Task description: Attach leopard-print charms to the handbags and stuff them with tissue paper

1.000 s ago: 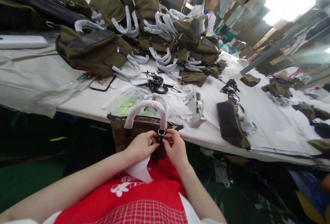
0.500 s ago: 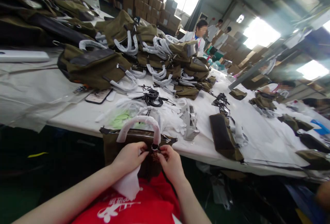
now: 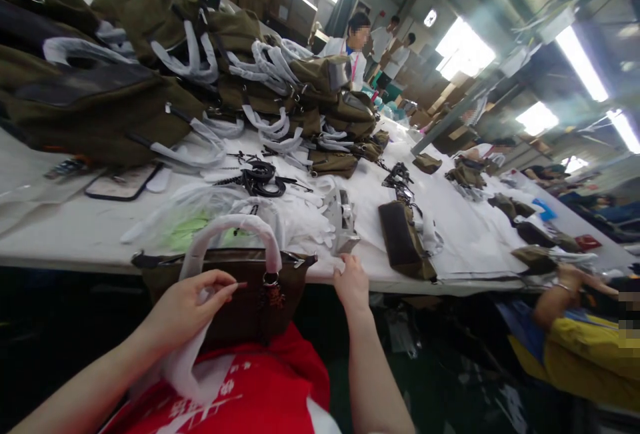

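My left hand (image 3: 203, 304), its thumb and forefinger pinched together, is in front of the handbag. A white cloth (image 3: 190, 361) hangs from under its fingers. The dark olive-brown handbag (image 3: 225, 307) is upright against the table edge, over my lap. Its arched handle (image 3: 243, 222) is wrapped in white, and a brown charm (image 3: 275, 295) hangs from a ring at the handle's right foot. My right hand (image 3: 353, 282) is at the table edge with curled fingers, close to the near end of a pale tape dispenser (image 3: 344, 214). Whatever its fingertips hold is hidden.
Olive bags (image 3: 150, 27) with wrapped handles are heaped at the back left. Black cords (image 3: 263, 177), a phone (image 3: 123, 182) and clear plastic (image 3: 185, 221) lie nearer. A small bag (image 3: 405, 239) lies right of the dispenser. A co-worker's arm (image 3: 555, 304) is at the far right.
My right hand has left the charm and moved right to the tape dispenser. My left hand has drawn back left from the charm with the cloth. The view has turned right.
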A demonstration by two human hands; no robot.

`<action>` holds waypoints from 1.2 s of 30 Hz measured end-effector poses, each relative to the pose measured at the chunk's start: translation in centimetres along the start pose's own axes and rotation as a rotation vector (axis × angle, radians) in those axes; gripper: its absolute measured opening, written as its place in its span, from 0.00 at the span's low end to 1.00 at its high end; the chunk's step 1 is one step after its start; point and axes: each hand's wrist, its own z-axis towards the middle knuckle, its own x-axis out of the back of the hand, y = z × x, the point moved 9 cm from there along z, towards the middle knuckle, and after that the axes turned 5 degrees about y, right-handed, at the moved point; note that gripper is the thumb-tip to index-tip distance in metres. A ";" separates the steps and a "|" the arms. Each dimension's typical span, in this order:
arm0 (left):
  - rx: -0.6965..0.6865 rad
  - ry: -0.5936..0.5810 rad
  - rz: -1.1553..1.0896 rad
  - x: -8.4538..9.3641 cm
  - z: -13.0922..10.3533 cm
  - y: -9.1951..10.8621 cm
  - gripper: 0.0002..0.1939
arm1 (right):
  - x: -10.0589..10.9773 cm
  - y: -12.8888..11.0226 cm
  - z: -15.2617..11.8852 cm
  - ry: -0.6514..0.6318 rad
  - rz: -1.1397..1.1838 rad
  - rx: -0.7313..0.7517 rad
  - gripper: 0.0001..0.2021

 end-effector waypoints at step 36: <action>-0.579 0.111 0.323 -1.5 -4.9 9.7 0.23 | 10.2 -3.8 -6.1 0.288 0.951 0.064 0.10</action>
